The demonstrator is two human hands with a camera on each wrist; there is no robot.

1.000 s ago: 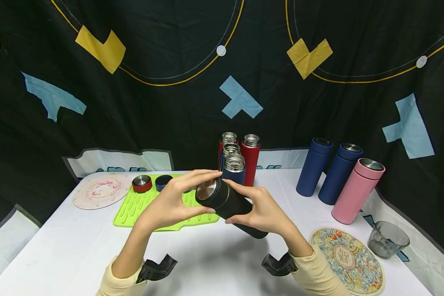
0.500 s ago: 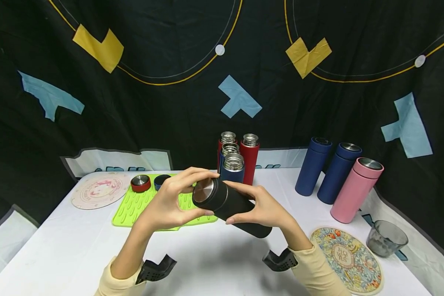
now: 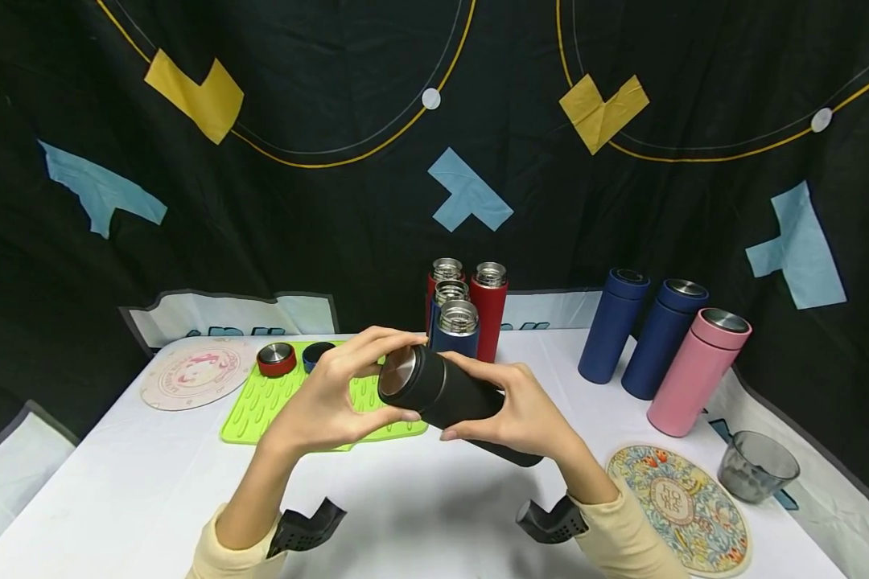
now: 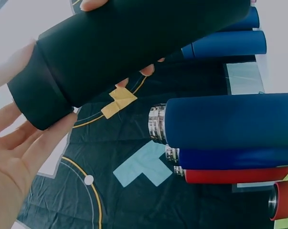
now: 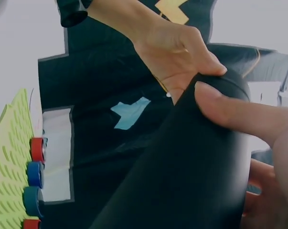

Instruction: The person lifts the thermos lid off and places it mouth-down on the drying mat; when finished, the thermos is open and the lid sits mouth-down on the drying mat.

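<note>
A black vacuum flask (image 3: 452,398) hangs tilted above the table, its lid end up to the left and its base low to the right. My left hand (image 3: 333,394) grips the black lid (image 3: 400,374) with its brushed metal top, thumb below and fingers above. Around the body just behind the lid, my right hand (image 3: 532,410) holds on with thumb and fingers. The left wrist view shows the lid (image 4: 41,90) seated on the flask, a thin seam between them. In the right wrist view, the right thumb (image 5: 213,102) presses the body close to the left thumb.
Behind the flask stand several lidless red and blue bottles (image 3: 490,322). A green mat (image 3: 261,410) bears caps, including a red one (image 3: 277,363). To the right are two blue bottles (image 3: 611,330), a pink bottle (image 3: 695,382), a floral round mat (image 3: 648,470) and a grey glass (image 3: 756,466).
The flask's base has shifted a little right and its lid slightly left. My right hand has edged right; both hands keep their grip.
</note>
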